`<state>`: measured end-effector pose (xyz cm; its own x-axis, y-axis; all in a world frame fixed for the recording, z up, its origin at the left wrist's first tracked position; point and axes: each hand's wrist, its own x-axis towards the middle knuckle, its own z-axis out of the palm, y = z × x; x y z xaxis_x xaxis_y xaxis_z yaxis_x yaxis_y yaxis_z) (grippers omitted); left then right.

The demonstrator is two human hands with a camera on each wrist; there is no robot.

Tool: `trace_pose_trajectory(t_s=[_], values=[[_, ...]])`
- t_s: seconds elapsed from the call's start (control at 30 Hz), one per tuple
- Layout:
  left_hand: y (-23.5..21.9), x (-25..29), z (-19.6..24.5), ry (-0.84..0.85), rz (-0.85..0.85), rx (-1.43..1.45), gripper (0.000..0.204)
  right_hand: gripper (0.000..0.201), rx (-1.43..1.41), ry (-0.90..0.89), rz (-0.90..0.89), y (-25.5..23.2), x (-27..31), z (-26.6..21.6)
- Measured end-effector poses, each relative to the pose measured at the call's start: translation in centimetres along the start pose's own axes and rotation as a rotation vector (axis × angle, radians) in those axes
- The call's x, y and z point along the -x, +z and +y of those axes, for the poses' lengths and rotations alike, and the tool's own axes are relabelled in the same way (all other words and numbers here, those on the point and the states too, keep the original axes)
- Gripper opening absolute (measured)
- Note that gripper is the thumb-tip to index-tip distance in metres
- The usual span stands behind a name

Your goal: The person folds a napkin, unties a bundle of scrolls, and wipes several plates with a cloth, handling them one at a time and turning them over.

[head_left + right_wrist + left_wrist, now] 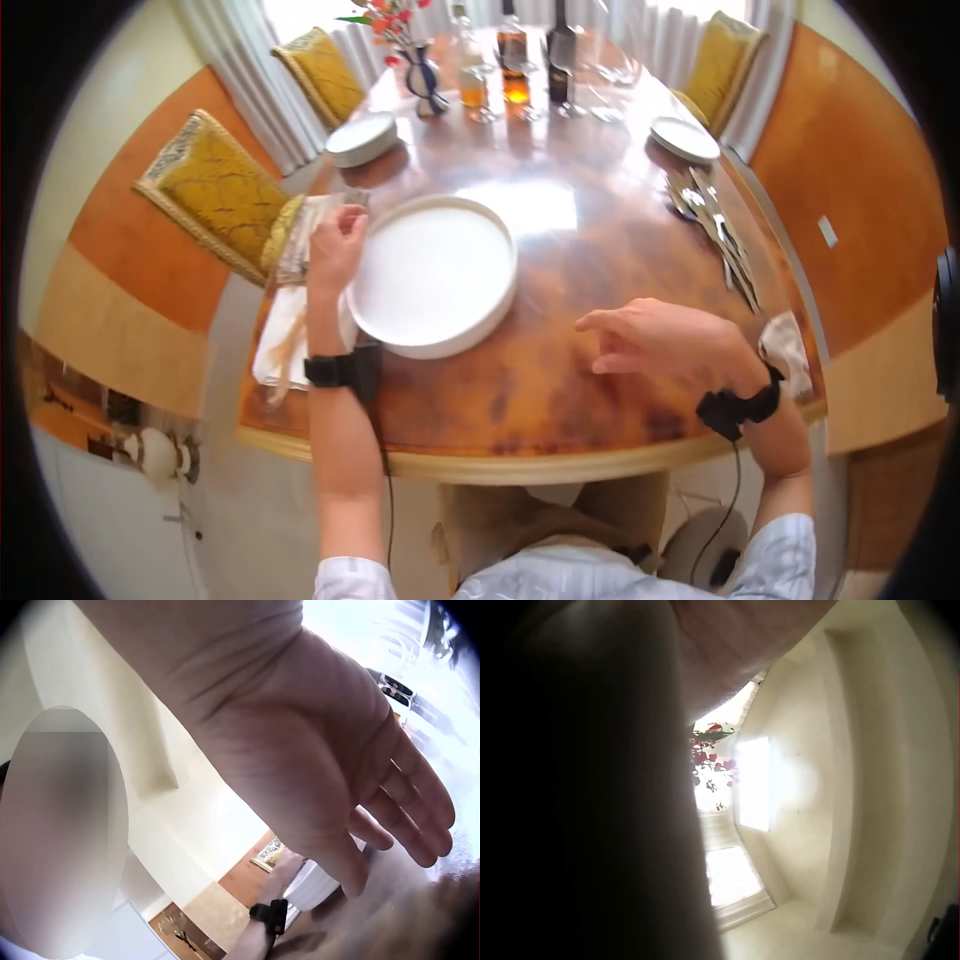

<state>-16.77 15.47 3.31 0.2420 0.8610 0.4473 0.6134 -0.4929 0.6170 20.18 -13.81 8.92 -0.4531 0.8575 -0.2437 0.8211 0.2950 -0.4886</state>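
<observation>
A large round white plate (435, 270) with a raised rim sits on the glossy wooden table, left of centre. My left hand (338, 245) is at its left edge with the fingers curled; whether they grip anything I cannot tell. In the left wrist view a dark shape hides the fingers, leaving only part of the palm (742, 645). My right hand (665, 340) hovers above the table to the right of the plate. Its palm and extended fingers (420, 802) show in the right wrist view, with nothing held.
White napkins (285, 345) lie at the left edge, and another cloth (787, 350) at the right. Cutlery (722, 235) lies along the right side. Smaller plates (362, 140) (685, 139) sit farther back. Bottles (513, 55), glasses and a flower vase (425, 85) stand at the far end.
</observation>
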Motion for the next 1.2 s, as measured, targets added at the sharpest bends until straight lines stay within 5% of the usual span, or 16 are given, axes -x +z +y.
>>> trace_pose_trajectory(t_s=[0.1,0.3,0.43,0.57,0.73,0.93,1.03,1.2], values=[[-1.5,1.0,2.4,-0.074,0.018,-0.024,0.029,0.047,-0.216,-0.246,0.182,1.0,-5.8,3.0],[-1.3,1.7,-0.8,-0.123,-0.295,-0.174,0.040,0.043,-0.869,0.091,0.233,3.8,-10.1,3.9],[-0.3,2.1,-1.5,-0.157,-0.317,-0.164,0.043,0.052,-1.048,0.055,0.217,4.6,-9.5,4.4],[-0.2,2.0,-1.5,-0.289,-0.381,0.017,0.045,0.073,-1.244,-0.106,-0.025,4.2,-8.6,3.5],[0.2,2.1,-0.1,-0.316,-0.278,-0.049,0.047,0.098,-1.293,-0.193,-0.106,5.2,-8.8,3.7],[1.0,1.7,-1.9,-0.377,-0.220,0.048,0.042,0.092,-1.333,-0.239,0.005,4.6,-9.2,3.3],[1.3,1.8,-2.6,-0.338,-0.192,0.025,0.041,0.086,-1.365,-0.237,0.110,5.0,-9.6,3.4],[0.6,1.9,-2.1,-0.302,-0.232,-0.021,0.040,0.048,-0.946,-0.108,0.359,4.2,-9.2,3.2]])
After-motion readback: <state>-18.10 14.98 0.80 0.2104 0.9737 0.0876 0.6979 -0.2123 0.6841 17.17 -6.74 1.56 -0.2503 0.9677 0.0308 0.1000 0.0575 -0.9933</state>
